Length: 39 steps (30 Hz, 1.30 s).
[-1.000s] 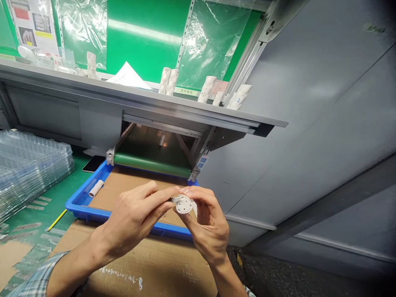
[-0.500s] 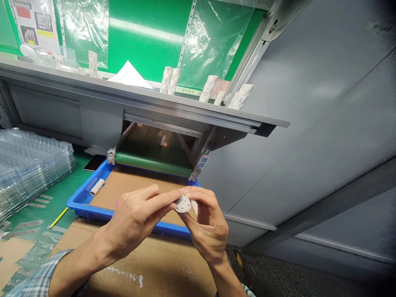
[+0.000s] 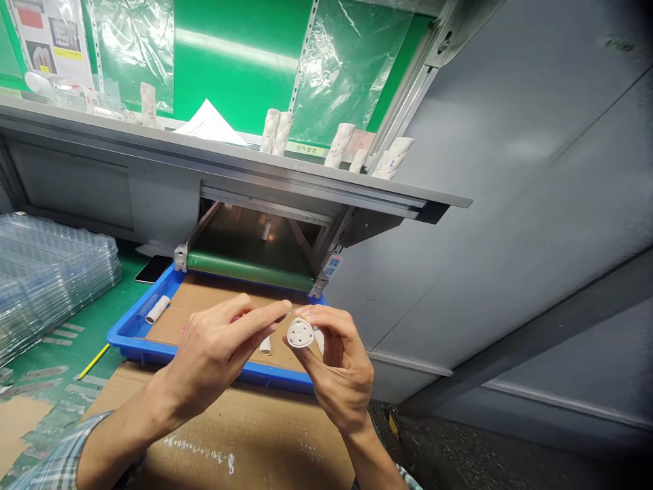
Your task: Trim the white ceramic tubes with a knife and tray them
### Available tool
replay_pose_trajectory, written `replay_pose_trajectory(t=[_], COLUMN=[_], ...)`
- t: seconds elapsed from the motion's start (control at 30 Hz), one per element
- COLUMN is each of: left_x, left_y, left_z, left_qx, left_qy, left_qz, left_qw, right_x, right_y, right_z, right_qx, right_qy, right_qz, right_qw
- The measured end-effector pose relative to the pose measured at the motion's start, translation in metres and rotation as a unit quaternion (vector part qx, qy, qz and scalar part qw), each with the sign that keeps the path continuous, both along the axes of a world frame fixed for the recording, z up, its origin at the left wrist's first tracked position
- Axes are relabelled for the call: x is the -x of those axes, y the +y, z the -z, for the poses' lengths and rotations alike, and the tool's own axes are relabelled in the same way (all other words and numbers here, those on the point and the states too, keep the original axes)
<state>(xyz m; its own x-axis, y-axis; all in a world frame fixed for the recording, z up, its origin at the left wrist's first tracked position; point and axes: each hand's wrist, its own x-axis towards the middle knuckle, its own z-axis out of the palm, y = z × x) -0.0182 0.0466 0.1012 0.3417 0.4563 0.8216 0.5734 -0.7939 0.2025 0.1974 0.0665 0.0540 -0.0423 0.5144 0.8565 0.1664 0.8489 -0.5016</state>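
Observation:
My right hand [image 3: 343,371] grips a white tube [image 3: 300,333] whose round end, with several small holes and slots, faces me. To its left, my left hand [image 3: 217,347] is closed with the index finger stretched toward the tube, a small gap apart from it. Bits of pink and a dark tip show about the left fingers; what they hold is mostly hidden. Beneath the hands is a blue tray [image 3: 127,342] lined with cardboard. One white tube [image 3: 158,309] lies at its left side, and another tube [image 3: 265,346] shows partly behind my left fingers.
A green conveyor belt [image 3: 249,269] ends over the tray, with a small tube [image 3: 266,229] on it. Stacked clear plastic trays [image 3: 56,272], a phone [image 3: 153,269] and a yellow stick [image 3: 93,362] lie to the left. White tubes [image 3: 339,145] stand on the shelf above. A grey wall [image 3: 484,204] rises at right.
My left fingers have drawn back leftward from the tube's end, so the whole round face now shows. A tube in the tray has come into sight between the hands.

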Motion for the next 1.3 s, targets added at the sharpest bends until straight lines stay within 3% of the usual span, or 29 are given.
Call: replay_pose_trajectory(t=[0.3, 0.53, 0.77, 0.97, 1.13, 1.3], left_x=[-0.005, -0.009, -0.015, -0.012, -0.007, -0.006], left_y=[-0.006, -0.011, -0.021, -0.021, -0.019, -0.015], left_z=[0.000, 0.002, -0.001, 0.001, 0.001, -0.004], left_qx=[-0.006, -0.042, -0.099, -0.074, -0.057, -0.039], left_qy=[0.038, 0.069, 0.139, 0.187, 0.171, 0.075], left_qz=[-0.017, -0.084, -0.189, -0.224, -0.227, -0.171], left_qw=[0.999, 0.993, 0.967, 0.953, 0.957, 0.982], right_x=[0.000, -0.001, 0.000, 0.000, 0.002, 0.005], right_y=[0.003, 0.003, 0.001, 0.007, 0.008, 0.007], right_z=[0.002, 0.000, -0.006, -0.003, -0.001, 0.000], right_qx=[-0.020, -0.066, -0.173, -0.232, -0.193, -0.129], right_qy=[-0.012, -0.047, -0.144, -0.200, -0.187, -0.141], right_qz=[0.021, 0.073, 0.178, 0.216, 0.187, 0.137], right_qw=[1.000, 0.994, 0.958, 0.927, 0.945, 0.972])
